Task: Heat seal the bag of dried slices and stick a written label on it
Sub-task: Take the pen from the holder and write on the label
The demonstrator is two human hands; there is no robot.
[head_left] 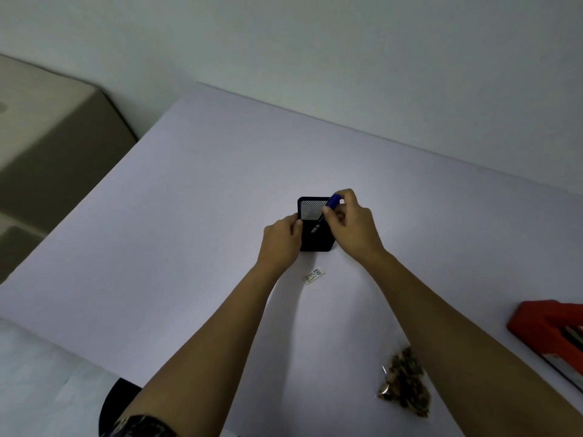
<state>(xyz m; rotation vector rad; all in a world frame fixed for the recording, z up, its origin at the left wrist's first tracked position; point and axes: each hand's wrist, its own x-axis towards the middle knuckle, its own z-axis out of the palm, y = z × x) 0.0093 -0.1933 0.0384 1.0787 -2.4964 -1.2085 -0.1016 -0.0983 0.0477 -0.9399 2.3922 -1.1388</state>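
A black mesh pen holder (310,209) stands on the white table (195,197). My left hand (280,241) grips its left side. My right hand (348,222) pinches a blue-capped pen (331,201) whose lower end points down into the holder. A small white label (314,275) with dark print lies on the table just in front of the holder, between my forearms. The clear bag of dried slices (403,383) lies near the front right, partly under my right forearm. The red heat sealer (552,329) sits at the right edge, cut off by the frame.
A wall runs along the table's far edge. A beige cabinet or appliance (47,127) stands to the left beyond the table. A dark round object (116,402) shows at the bottom edge by my left elbow.
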